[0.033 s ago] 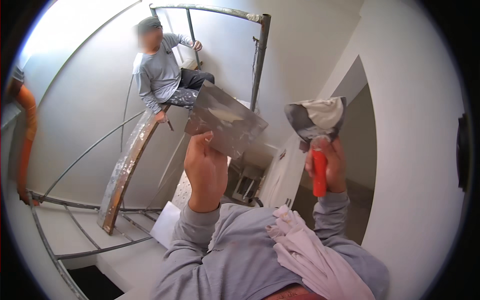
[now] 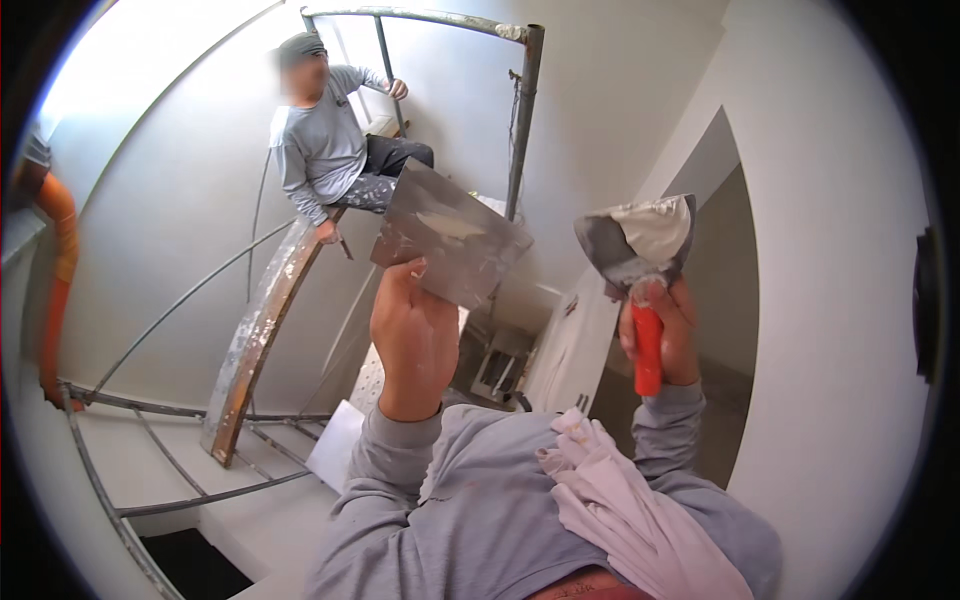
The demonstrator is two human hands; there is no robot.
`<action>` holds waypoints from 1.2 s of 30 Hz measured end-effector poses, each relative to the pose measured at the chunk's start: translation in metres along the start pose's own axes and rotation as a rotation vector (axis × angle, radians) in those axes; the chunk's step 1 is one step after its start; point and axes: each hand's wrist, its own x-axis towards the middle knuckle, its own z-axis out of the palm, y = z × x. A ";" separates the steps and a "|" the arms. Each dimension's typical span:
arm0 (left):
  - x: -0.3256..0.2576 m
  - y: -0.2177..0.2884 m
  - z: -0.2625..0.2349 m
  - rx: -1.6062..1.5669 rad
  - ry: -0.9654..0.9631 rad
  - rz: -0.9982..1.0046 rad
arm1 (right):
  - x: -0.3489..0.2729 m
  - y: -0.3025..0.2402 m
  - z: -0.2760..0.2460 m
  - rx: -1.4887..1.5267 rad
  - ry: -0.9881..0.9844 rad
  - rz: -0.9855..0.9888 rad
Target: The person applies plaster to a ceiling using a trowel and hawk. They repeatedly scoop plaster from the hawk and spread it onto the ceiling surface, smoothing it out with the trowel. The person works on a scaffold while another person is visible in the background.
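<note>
My left hand [image 2: 412, 340] is raised at the middle of the view, gripping the lower edge of a wide flat metal plastering blade [image 2: 450, 235] smeared with dried white filler. My right hand [image 2: 672, 335] is up beside it, closed around the red handle [image 2: 647, 350] of a putty knife [image 2: 625, 255]. The knife's blade carries a lump of white plaster [image 2: 655, 225]. The two tools are apart, with a gap between them. A white cloth [image 2: 620, 500] lies over my right shoulder.
Another person [image 2: 325, 150] in grey sits on a scaffold plank [image 2: 255, 335] at upper left, one hand on a metal pipe [image 2: 520, 120]. Scaffold rails curve across the lower left. A white wall [image 2: 830, 300] stands close on the right. An orange tube [image 2: 55, 290] hangs at far left.
</note>
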 end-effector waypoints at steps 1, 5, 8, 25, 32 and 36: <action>0.002 0.000 0.004 0.010 0.000 -0.027 | -0.007 -0.006 0.000 0.020 -0.040 0.019; 0.001 0.002 -0.001 0.029 -0.106 -0.172 | -0.007 -0.009 0.013 -0.026 -0.245 0.220; 0.002 -0.002 -0.023 0.452 -0.252 -0.058 | 0.002 -0.004 0.020 -0.076 -0.261 0.296; -0.013 -0.021 -0.009 0.425 0.129 -0.294 | 0.016 0.007 0.002 -0.100 -0.070 -0.237; -0.009 -0.062 0.007 0.180 -0.017 -0.287 | 0.012 0.009 0.018 -0.097 -0.019 -0.163; 0.003 -0.065 0.002 0.340 0.022 -0.195 | 0.015 0.009 0.013 -0.217 -0.098 0.018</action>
